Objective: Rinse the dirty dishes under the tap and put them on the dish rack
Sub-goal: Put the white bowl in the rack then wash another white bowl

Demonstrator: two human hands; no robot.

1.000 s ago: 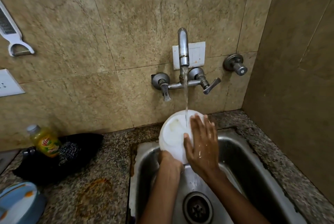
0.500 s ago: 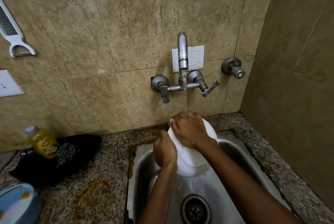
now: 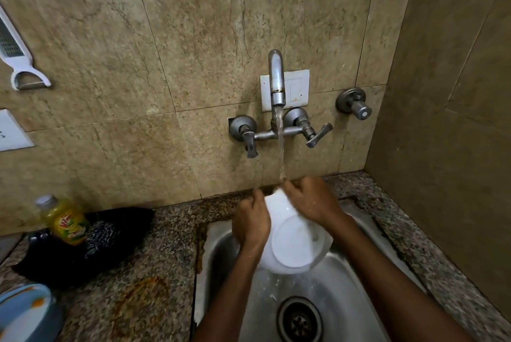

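You grip the white bowl (image 3: 293, 242) by its rim with both hands, left hand (image 3: 250, 221) and right hand (image 3: 311, 199) curled on opposite edges, tilted over the sink (image 3: 367, 258) under the tap (image 3: 276, 79); it looks light, rigid, probably slippery wet.

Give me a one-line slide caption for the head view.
Both hands, left hand and right hand, grip a white bowl under the running tap over the steel sink.

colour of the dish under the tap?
The dish is plain white, seen in the head view.
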